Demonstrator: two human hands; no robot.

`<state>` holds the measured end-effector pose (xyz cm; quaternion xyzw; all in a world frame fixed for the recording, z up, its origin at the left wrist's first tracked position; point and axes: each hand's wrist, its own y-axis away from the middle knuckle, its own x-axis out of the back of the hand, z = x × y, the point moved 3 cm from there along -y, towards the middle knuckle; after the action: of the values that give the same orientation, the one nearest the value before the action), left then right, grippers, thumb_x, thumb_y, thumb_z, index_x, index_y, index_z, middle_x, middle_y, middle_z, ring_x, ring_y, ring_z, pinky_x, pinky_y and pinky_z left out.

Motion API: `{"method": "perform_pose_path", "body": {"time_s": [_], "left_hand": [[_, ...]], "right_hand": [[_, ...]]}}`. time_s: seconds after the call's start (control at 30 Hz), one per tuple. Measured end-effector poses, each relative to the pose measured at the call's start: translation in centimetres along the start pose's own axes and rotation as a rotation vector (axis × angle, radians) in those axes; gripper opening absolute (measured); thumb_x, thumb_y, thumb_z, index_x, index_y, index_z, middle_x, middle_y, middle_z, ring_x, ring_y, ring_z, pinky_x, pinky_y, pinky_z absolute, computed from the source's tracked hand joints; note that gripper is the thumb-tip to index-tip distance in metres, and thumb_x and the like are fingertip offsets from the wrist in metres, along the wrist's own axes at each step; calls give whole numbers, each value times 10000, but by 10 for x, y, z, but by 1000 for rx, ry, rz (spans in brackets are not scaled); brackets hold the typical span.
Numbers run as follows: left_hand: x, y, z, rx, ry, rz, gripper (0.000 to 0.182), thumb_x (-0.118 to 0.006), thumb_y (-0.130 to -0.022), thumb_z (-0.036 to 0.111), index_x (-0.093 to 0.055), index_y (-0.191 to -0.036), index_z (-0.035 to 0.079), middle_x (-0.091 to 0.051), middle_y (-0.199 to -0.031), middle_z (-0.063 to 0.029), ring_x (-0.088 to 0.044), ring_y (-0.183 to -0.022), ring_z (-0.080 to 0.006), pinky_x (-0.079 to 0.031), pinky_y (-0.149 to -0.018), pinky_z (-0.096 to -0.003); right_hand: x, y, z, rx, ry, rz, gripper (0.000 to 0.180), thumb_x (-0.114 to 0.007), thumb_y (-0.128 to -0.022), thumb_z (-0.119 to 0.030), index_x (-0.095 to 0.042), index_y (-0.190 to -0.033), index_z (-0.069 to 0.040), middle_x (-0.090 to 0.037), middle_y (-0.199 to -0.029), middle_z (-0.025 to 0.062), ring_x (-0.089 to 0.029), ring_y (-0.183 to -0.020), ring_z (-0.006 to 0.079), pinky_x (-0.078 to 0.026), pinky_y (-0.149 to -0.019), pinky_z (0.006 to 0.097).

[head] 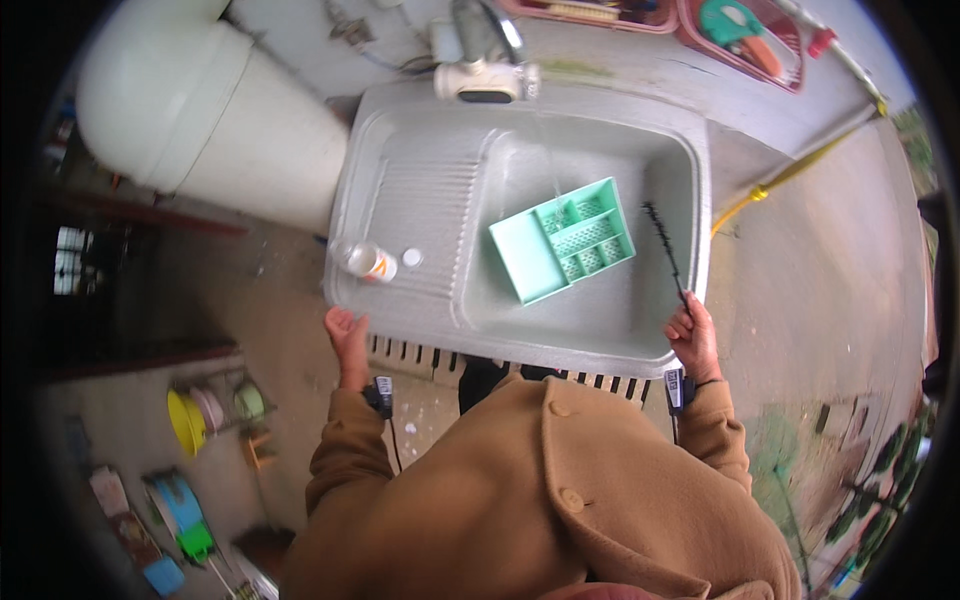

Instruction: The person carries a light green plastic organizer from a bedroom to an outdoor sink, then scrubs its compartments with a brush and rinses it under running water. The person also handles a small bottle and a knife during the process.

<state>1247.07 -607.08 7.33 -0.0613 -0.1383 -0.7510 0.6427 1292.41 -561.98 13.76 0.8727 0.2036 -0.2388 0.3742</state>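
A thin black bristle brush (662,234) rises from my right hand (694,335), which grips its lower end over the sink's front right corner. My left hand (348,341) hovers by the front left corner, loosely curled, with nothing in it. In the basin of the metal sink (517,334) a mint-green plastic organizer box (529,251) lies at a slant. It has one large solid compartment and several small perforated ones. Water runs down into it. On the ribbed drainboard, a white bottle with an orange mark (379,266) stands near a small white cap (412,257).
Behind the basin is a faucet (487,82) with a white body. A large white cylindrical tank (255,127) borders the sink's left side. Pink baskets (739,45) hold brushes and other items at the back right. Yellow tape (757,193) wraps a pole there.
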Motion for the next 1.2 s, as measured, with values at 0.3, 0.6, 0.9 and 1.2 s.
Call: {"method": "perform_pose_path", "body": {"time_s": [0.3, 0.6, 0.9, 1.2], "left_hand": [[-204, 63, 160, 0, 132, -697, 293, -542, -985, 240, -594, -1169, 18, -618, -1141, -84, -589, -1059, -157, -460, -921, -304], [-393, -44, 251, 316, 395, -973, 1043, -445, -870, 749, -143, -1510, -18, -275, -1561, -181, -182, -1459, -320, -45, -1178, -488], [-397, -53, 248, 304, 458, -1087, 603, -436, -997, 461, -327, -1454, 83, -385, -1529, -95, -133, -1478, -282, 33, -1175, -479], [-390, -55, 236, 296, 511, -1088, 648, -539, -959, 444, -380, -1455, 57, -456, -1478, -84, -191, -1461, -240, -24, -1177, -436]], "right_hand": [[11, -3, -2, -24, -97, 11, 149, -606, -963, -293, -601, -1003, -150, -281, -575, -92, -252, -469, 50, -287, -480, 236], [10, 27, -5, 29, -103, 22, 146, -562, -979, -262, -584, -1018, -123, -298, -583, -78, -269, -476, 64, -292, -480, 247], [6, 30, 1, 24, -85, 41, 153, -564, -979, -256, -578, -1023, -111, -306, -592, -82, -268, -483, 56, -290, -491, 240], [-3, 16, 10, 7, -81, 67, 174, -535, -1003, -268, -594, -1029, -107, -306, -577, -77, -248, -459, 49, -296, -491, 237]]}}
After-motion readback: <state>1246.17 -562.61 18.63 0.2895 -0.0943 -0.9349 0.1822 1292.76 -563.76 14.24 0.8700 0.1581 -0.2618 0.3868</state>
